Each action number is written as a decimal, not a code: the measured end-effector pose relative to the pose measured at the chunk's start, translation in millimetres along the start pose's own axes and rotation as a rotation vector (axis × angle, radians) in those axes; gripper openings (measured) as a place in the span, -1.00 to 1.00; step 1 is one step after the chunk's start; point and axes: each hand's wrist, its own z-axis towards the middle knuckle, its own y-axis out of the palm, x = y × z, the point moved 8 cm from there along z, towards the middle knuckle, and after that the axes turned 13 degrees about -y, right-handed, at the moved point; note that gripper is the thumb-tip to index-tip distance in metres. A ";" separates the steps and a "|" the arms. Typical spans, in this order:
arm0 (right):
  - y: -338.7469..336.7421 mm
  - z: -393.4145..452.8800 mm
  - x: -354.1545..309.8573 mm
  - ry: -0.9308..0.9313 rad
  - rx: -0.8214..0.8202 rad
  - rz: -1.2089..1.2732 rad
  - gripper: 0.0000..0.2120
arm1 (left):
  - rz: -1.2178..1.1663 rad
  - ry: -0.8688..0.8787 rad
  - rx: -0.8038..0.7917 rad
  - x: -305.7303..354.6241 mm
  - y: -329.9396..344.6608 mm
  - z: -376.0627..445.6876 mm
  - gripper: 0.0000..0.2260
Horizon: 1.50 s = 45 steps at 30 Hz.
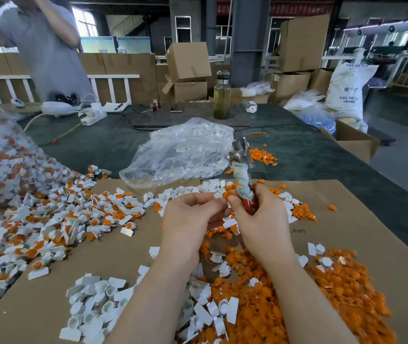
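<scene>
The person sits at the table [309, 150], both hands raised a little above the cardboard sheet [123, 256] that covers the near side. The right hand [260, 219] has a closed grip around the red handles of the pliers [241, 155]. The fingers are curled round the handles, and the metal head points up and away from the body. One handle is wrapped in cloth, I think to make it softer for long work.

The left hand [188, 219] pinches a small white part [219, 194] between thumb and fingertips, just beside the right thumb. An orange plug [228, 194] seems to sit at the same place, but I cannot tell if it is already inside the white part. The hands meet close together, probably so that the part can go straight to the tool.

The sorting explains the layout. The loose orange plugs [334, 294] lie under the right forearm and the empty white housings [93, 301] under the left one, both near to reach. The joined pieces [49, 219], white with orange in them, are spread to the far left, apart from the raw parts. Behind the hands lies a clear bag [180, 155] with more white parts in it. Farther back on the table stands a glass bottle [221, 95], and another person [44, 45] stands at the far left side.
</scene>
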 end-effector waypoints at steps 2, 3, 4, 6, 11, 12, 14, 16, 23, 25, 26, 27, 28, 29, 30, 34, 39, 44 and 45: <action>-1.0 -0.5 -2.5 -0.014 0.031 -0.023 -0.88 | -0.010 0.038 0.023 3.0 -0.6 -1.2 -0.92; -1.5 -0.7 -3.3 -0.017 0.051 -0.018 -0.88 | -0.006 0.061 0.040 4.4 -1.1 -1.8 -0.92; -1.5 -0.9 -3.4 -0.014 0.067 -0.006 -0.88 | 0.004 0.082 0.055 5.6 -1.2 -2.7 -0.92; 0.2 -1.1 -2.6 -0.001 0.078 0.022 -0.89 | 0.017 0.111 0.073 7.0 -0.5 -4.3 -0.91; 2.2 -1.1 -1.3 -0.002 0.073 0.055 -0.90 | 0.045 0.166 0.096 9.8 0.9 -6.4 -0.85; 2.6 -0.9 -1.1 -0.002 0.068 0.058 -0.91 | 0.059 0.177 0.105 10.5 0.6 -6.8 -0.87; 2.8 -0.3 -0.5 0.002 0.061 0.061 -0.92 | 0.087 0.198 0.118 12.1 0.0 -7.8 -0.89; 2.7 0.2 -0.4 0.008 0.059 0.073 -0.92 | 0.107 0.212 0.123 13.6 -0.4 -8.6 -0.91; 2.9 1.7 0.6 0.015 0.012 0.086 -0.89 | 0.164 0.234 0.158 13.9 -0.1 -10.3 -0.92; 3.7 1.8 -0.4 0.006 -0.007 0.079 -0.87 | 0.170 0.240 0.178 14.0 -1.5 -9.2 -0.92; 4.3 1.9 -1.8 0.000 -0.019 0.072 -0.86 | 0.167 0.242 0.189 14.1 -2.5 -8.7 -0.91; 5.0 1.8 -3.2 -0.006 -0.032 0.063 -0.83 | 0.164 0.244 0.200 14.3 -3.3 -8.0 -0.90; 5.8 1.7 -4.5 -0.009 -0.045 0.054 -0.79 | 0.165 0.247 0.210 14.3 -4.1 -7.5 -0.91; 6.5 1.6 -5.0 -0.010 -0.057 0.044 -0.76 | 0.167 0.251 0.218 14.2 -4.8 -6.7 -0.91; 7.1 1.6 -5.2 -0.009 -0.069 0.036 -0.75 | 0.170 0.254 0.224 14.0 -5.4 -6.2 -0.92; 7.0 1.1 -6.5 -0.005 -0.097 0.018 -0.72 | 0.211 0.278 0.242 13.6 -5.9 -5.7 -0.92; 3.7 0.6 -7.8 -0.007 -0.082 0.006 -0.79 | 0.252 0.292 0.260 14.4 -5.4 -5.9 -0.91; 4.2 0.9 -9.4 -0.008 -0.101 0.002 -0.90 | 0.259 0.284 0.264 14.2 -6.7 -5.3 -0.91; 4.5 1.1 -8.5 0.003 -0.115 0.009 -0.90 | 0.256 0.278 0.264 13.7 -7.1 -4.8 -0.92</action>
